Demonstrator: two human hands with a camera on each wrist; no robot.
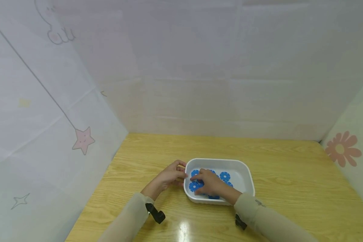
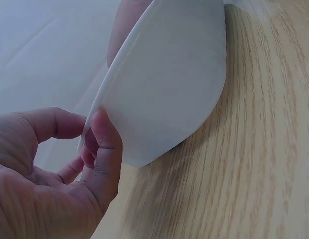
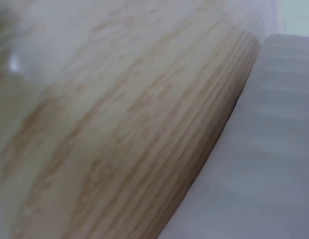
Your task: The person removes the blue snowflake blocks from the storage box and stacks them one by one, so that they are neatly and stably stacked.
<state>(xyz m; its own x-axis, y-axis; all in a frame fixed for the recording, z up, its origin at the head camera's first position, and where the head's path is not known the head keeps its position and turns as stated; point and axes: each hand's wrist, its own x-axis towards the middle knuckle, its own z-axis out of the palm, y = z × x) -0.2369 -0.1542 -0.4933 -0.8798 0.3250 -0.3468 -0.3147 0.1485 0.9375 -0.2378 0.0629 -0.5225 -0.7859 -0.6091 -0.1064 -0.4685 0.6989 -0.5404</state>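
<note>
A white plastic basin (image 1: 243, 178) with rounded corners stands on the table. In it lie several blue notched plastic discs (image 1: 225, 176), shaped like snowflakes or flowers. At the basin's left end my left hand (image 1: 171, 174) pinches the rim; the left wrist view shows its thumb and fingers (image 2: 107, 149) on either side of the wall. My right hand (image 1: 210, 183) reaches into the basin from the near side, over the discs. Its thumb and forefinger are spread apart, and it hides some discs. Only the basin's ribbed outer wall (image 3: 264, 149) and table appear in the right wrist view.
The wooden table (image 1: 145, 151) extends around the basin on all sides. Pale printed cloth (image 1: 181, 67) hangs behind the table and along its left and right sides. Each wrist wears a black strap (image 1: 155, 213).
</note>
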